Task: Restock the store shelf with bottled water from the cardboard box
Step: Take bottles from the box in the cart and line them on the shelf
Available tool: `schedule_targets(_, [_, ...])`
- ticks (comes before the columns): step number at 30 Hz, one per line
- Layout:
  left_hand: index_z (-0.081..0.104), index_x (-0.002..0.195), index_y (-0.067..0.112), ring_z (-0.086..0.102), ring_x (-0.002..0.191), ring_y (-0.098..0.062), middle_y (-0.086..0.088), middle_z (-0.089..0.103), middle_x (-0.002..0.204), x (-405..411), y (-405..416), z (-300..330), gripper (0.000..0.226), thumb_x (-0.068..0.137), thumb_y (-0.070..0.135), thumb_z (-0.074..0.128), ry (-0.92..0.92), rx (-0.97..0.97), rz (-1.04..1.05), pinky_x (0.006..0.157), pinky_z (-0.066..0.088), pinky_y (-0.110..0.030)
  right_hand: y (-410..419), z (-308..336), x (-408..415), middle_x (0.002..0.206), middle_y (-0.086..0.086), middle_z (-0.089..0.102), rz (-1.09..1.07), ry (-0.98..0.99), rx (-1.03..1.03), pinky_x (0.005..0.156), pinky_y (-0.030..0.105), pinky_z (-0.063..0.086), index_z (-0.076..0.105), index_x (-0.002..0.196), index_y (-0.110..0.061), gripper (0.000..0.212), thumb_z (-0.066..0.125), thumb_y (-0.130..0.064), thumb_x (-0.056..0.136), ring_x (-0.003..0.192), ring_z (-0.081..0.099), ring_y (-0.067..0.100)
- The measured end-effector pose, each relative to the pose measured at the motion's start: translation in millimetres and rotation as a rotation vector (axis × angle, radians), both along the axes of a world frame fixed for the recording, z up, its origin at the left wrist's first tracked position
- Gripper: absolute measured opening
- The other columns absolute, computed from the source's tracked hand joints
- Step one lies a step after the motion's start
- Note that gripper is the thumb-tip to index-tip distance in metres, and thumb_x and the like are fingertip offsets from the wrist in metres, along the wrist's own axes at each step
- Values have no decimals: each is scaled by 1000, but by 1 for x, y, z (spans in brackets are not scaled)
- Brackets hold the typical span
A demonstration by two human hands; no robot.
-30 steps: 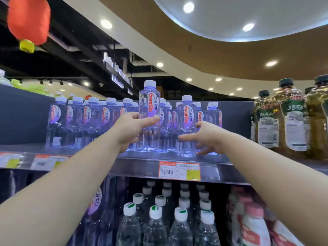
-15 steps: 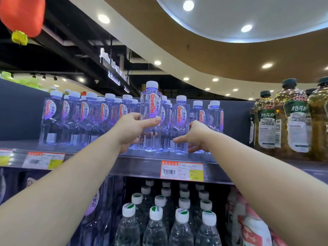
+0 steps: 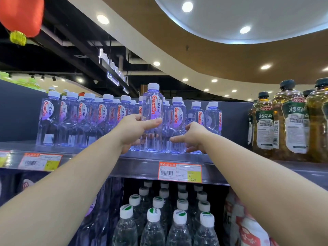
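My left hand grips a clear water bottle with a white cap and red lettering. The bottle stands upright at the front of the upper shelf, taller in view than the row behind it. Just to its right, my right hand holds the lower part of a second matching bottle, thumb across its front and fingers curled at its right side. Several like bottles fill the shelf to the left and behind. No cardboard box is in view.
Large amber bottles with dark caps stand on the same shelf to the right. Clear bottles with green-marked white caps fill the shelf below. Price tags line the shelf edge. A red lantern hangs top left.
My right hand has shifted slightly left and deeper along the shelf with its bottle. My left hand keeps its grip on the front bottle.
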State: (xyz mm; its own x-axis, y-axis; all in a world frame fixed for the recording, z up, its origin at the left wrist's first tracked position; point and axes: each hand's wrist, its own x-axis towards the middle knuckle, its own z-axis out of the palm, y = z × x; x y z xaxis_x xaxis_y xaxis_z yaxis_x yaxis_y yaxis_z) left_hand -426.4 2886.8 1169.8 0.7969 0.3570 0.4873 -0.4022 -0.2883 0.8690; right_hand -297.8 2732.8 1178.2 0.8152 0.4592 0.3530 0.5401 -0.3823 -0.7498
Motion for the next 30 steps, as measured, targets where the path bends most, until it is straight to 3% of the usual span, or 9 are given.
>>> schedule_targets(2, [41, 142, 2, 53, 128, -31, -12, 60, 135, 2, -3, 2, 98, 67, 46, 84, 16, -9, 26, 109, 30, -59, -7, 3, 0, 95, -1, 51, -16, -132, 142, 62, 32, 58, 45, 116, -17, 60, 81, -40, 74, 80, 61, 16])
schedule_targets(3, [46, 138, 3, 47, 131, -36, -12, 60, 134, 2, -7, 3, 94, 65, 47, 85, 20, -2, 36, 109, 31, -59, -12, 6, -2, 100, -1, 54, 34, -147, 205, 67, 33, 60, 47, 122, -16, 60, 79, -38, 76, 82, 61, 14])
schedule_targets(6, [62, 120, 12, 52, 112, -33, -7, 71, 113, 9, -21, 4, 63, 69, 43, 84, 15, 8, 35, 104, 39, -56, -25, 7, -16, 114, 4, 61, 330, -10, 157, 69, 32, 61, 44, 135, -23, 75, 82, -37, 72, 95, 65, 17])
schedule_targets(8, [61, 125, 11, 72, 92, -28, -6, 76, 101, 18, -34, 5, 66, 70, 40, 84, 24, 3, 5, 79, 60, -39, -27, 3, -24, 111, 1, 63, 366, -65, 88, 65, 29, 60, 43, 134, -27, 78, 84, -40, 69, 95, 65, 14])
schedule_targets(10, [64, 118, 15, 73, 79, -13, 1, 78, 95, 26, -45, 7, 58, 70, 41, 84, 42, 52, -17, 52, 49, -25, -30, 1, -24, 99, -2, 65, 323, -151, 135, 60, 29, 60, 50, 125, -24, 67, 84, -39, 69, 88, 65, 12])
schedule_targets(14, [55, 128, 19, 66, 101, -17, 0, 67, 117, 32, -49, 10, 89, 54, 60, 84, 54, 153, 58, 67, 50, -30, -49, 3, -8, 96, 0, 60, 210, -179, 190, 57, 34, 61, 52, 114, -29, 60, 87, -35, 66, 85, 65, 16])
schedule_targets(19, [56, 124, 21, 63, 94, -16, 0, 62, 110, 30, -26, 0, 66, 71, 49, 82, 33, 350, 297, 68, 46, -28, -62, 1, 20, 109, -1, 56, 45, -107, 117, 48, 30, 57, 45, 118, -22, 71, 90, -29, 63, 88, 62, 19])
schedule_targets(23, [58, 118, 23, 61, 78, -6, 8, 65, 91, 32, -24, -7, 53, 74, 45, 80, 37, 534, 403, 60, 42, -23, -54, -7, 35, 87, -8, 62, 26, 3, 92, 49, 34, 59, 40, 113, -19, 61, 85, -28, 72, 80, 62, 18])
schedule_targets(30, [57, 121, 23, 62, 73, -7, 7, 69, 88, 33, -26, -12, 53, 77, 42, 79, 42, 610, 418, 63, 44, -24, -45, -5, 37, 90, -12, 49, 11, -12, 57, 51, 32, 60, 38, 110, -23, 56, 83, -28, 76, 80, 61, 22])
